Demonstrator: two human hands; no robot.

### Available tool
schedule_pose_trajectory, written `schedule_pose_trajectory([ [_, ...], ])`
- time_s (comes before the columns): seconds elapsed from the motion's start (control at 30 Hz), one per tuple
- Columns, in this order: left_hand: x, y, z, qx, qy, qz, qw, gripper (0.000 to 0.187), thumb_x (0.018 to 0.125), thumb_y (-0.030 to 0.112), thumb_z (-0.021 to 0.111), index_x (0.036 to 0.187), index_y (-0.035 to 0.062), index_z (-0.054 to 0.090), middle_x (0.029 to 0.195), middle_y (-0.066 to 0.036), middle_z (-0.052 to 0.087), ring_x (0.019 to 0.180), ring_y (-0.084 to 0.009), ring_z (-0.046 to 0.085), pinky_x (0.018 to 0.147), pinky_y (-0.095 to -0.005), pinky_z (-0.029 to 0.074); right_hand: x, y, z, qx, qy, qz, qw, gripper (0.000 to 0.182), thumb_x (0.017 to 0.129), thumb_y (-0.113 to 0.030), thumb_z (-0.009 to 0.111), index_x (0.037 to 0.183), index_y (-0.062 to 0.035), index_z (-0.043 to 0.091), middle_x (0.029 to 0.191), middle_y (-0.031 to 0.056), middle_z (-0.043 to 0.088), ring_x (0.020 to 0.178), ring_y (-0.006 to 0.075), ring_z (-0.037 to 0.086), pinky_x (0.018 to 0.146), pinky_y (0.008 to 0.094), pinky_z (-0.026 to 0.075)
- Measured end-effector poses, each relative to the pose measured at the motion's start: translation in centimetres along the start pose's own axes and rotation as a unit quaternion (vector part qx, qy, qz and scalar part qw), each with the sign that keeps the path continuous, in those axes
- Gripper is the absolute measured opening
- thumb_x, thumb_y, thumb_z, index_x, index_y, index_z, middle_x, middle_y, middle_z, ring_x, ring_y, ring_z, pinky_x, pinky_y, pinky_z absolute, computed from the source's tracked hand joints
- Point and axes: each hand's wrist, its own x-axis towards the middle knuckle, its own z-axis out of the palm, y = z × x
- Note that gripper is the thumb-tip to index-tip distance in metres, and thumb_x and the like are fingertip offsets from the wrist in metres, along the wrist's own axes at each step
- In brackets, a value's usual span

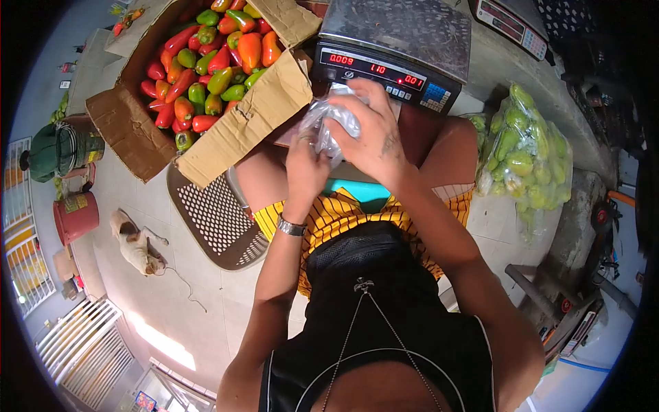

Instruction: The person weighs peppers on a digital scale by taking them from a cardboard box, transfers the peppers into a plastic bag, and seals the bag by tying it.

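A crumpled clear plastic bag (338,122) is bunched between both hands, just in front of the scale's display. My left hand (307,165), with a metal watch on its wrist, grips the bag's lower left side. My right hand (374,130) has its fingers curled over the bag's upper right. Right behind them stands a digital scale (395,34) with a bare metal plate and lit red digits. To the left, an open cardboard box (240,130) holds many red, orange and green bell peppers (220,60).
Clear bags of pale green vegetables (525,154) lie at the right. A brown perforated plastic basket (216,220) sits by my left leg. A dog (137,244) lies on the tiled floor. Another scale (511,27) stands at the upper right. A red bucket (77,216) is at the far left.
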Motion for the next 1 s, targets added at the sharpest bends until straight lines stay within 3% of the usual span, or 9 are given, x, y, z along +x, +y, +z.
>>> schedule_pose_trajectory([
  [0.07, -0.8, -2.0, -0.2, -0.059, 0.025, -0.037, 0.997, 0.063, 0.080, -0.004, 0.071, 0.141, -0.0016, 0.055, 0.119, -0.023, 0.064, 0.105, -0.0410, 0.067, 0.095, -0.0456, 0.054, 2.7, -0.5, 1.6, 0.075, -0.002, -0.007, 0.997, 0.044, 0.084, -0.019, 0.078, 0.123, -0.0016, 0.067, 0.121, 0.0183, 0.061, 0.112, 0.0384, 0.061, 0.097, 0.0456, 0.053],
  [0.1, -1.3, -3.5, -0.1, -0.075, 0.031, -0.035, 0.996, 0.068, 0.082, -0.005, 0.072, 0.147, -0.0014, 0.052, 0.118, -0.018, 0.066, 0.106, -0.0321, 0.068, 0.097, -0.0394, 0.053, 4.1, -0.6, 2.7, 0.113, -0.003, -0.011, 0.993, 0.044, 0.085, -0.018, 0.078, 0.124, -0.0007, 0.066, 0.119, 0.0182, 0.062, 0.113, 0.0389, 0.060, 0.096, 0.0453, 0.053],
  [0.2, -2.7, -4.4, -0.6, -0.114, 0.002, -0.091, 0.989, 0.065, 0.085, -0.006, 0.071, 0.147, -0.0011, 0.052, 0.112, -0.013, 0.067, 0.106, -0.0249, 0.068, 0.095, -0.0352, 0.053, 8.5, -1.2, 7.0, 0.110, -0.060, 0.026, 0.992, 0.053, 0.093, -0.032, 0.072, 0.134, 0.0001, 0.062, 0.119, 0.0180, 0.065, 0.119, 0.0375, 0.058, 0.100, 0.0459, 0.048],
  [0.3, -2.7, -4.2, -0.6, -0.131, 0.006, -0.107, 0.986, 0.062, 0.087, -0.006, 0.068, 0.146, 0.0014, 0.055, 0.106, -0.009, 0.066, 0.101, -0.0207, 0.068, 0.091, -0.0328, 0.054, 12.4, -2.8, 11.7, -0.203, -0.121, 0.047, 0.970, 0.066, 0.100, -0.048, 0.060, 0.146, -0.0005, 0.055, 0.123, 0.0203, 0.066, 0.121, 0.0362, 0.056, 0.103, 0.0493, 0.042],
  [0.4, -2.3, -5.7, 0.5, -0.167, 0.019, -0.101, 0.981, 0.061, 0.087, -0.006, 0.068, 0.146, 0.0022, 0.056, 0.103, -0.008, 0.066, 0.096, -0.0197, 0.068, 0.089, -0.0327, 0.054, 14.2, -4.4, 14.8, -0.313, -0.167, 0.064, 0.933, 0.075, 0.102, -0.058, 0.050, 0.151, -0.0008, 0.050, 0.120, 0.0251, 0.066, 0.116, 0.0368, 0.056, 0.100, 0.0491, 0.038],
  [0.53, -2.0, -7.0, 1.1, -0.167, 0.006, -0.094, 0.981, 0.058, 0.088, -0.006, 0.067, 0.145, 0.0022, 0.056, 0.101, -0.007, 0.066, 0.092, -0.0174, 0.067, 0.086, -0.0312, 0.054, 13.3, -3.0, 16.0, -0.238, -0.068, 0.006, 0.969, 0.061, 0.097, -0.043, 0.064, 0.150, -0.0145, 0.054, 0.113, 0.0211, 0.063, 0.109, 0.0355, 0.056, 0.102, 0.0513, 0.035],
  [0.73, -1.8, -6.2, 0.8, -0.141, -0.005, -0.096, 0.985, 0.054, 0.090, -0.007, 0.064, 0.143, 0.0034, 0.058, 0.100, -0.008, 0.068, 0.091, -0.0169, 0.068, 0.085, -0.0295, 0.055, 12.1, -0.1, 14.8, -0.135, -0.060, -0.091, 0.985, 0.057, 0.089, -0.028, 0.074, 0.144, -0.0278, 0.060, 0.117, 0.0194, 0.057, 0.109, 0.0362, 0.058, 0.104, 0.0550, 0.034],
  [0.93, -1.6, -5.6, 0.8, -0.120, -0.017, -0.121, 0.985, 0.050, 0.091, -0.006, 0.064, 0.140, 0.0034, 0.059, 0.099, -0.009, 0.069, 0.092, -0.0177, 0.068, 0.087, -0.0300, 0.055, 13.0, -0.1, 14.6, -0.167, -0.103, -0.137, 0.971, 0.060, 0.083, -0.025, 0.077, 0.140, -0.0308, 0.064, 0.120, 0.0189, 0.055, 0.107, 0.0383, 0.060, 0.105, 0.0518, 0.038],
  [1.0, -1.7, -5.4, 0.6, -0.118, -0.022, -0.138, 0.983, 0.050, 0.091, -0.006, 0.063, 0.140, 0.0028, 0.059, 0.099, -0.009, 0.069, 0.093, -0.0180, 0.069, 0.088, -0.0302, 0.054, 13.0, 0.1, 14.6, -0.113, -0.115, -0.117, 0.980, 0.061, 0.083, -0.029, 0.077, 0.142, -0.0268, 0.062, 0.123, 0.0208, 0.053, 0.110, 0.0421, 0.060, 0.105, 0.0528, 0.044],
])
